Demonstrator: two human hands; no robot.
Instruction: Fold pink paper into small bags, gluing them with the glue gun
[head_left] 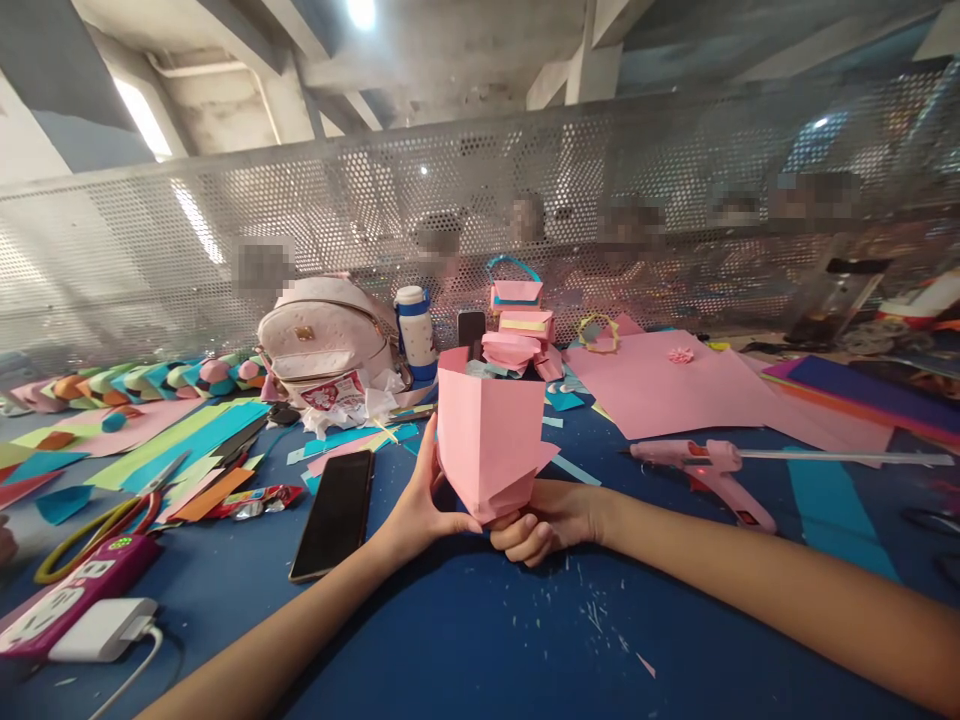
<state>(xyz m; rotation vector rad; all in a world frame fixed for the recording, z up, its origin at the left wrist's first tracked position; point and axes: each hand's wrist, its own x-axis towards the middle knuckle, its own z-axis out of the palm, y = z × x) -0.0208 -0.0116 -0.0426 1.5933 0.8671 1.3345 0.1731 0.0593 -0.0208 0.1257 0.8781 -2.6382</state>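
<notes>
A folded pink paper box (499,440) stands upright between my two hands, its top edge facing up and its folded base low over the blue table. My left hand (426,500) grips its left side, thumb at the bottom corner and fingers running up behind the panel. Curled under the lower right of the base, my right hand (536,525) pinches the folded paper there. To the left of my left hand lies a black phone (334,515). A pink glue gun (712,470) rests on its side beyond my right forearm, a glue stick poking from its back.
Behind the box stand a white backpack (330,325), a bottle (415,333) and stacked pink paper boxes (521,325). Scissors (112,525), a power strip (67,600) and a white charger (105,628) lie left. Pink paper sheets (660,385) spread right. A perforated metal screen (352,190) closes the back.
</notes>
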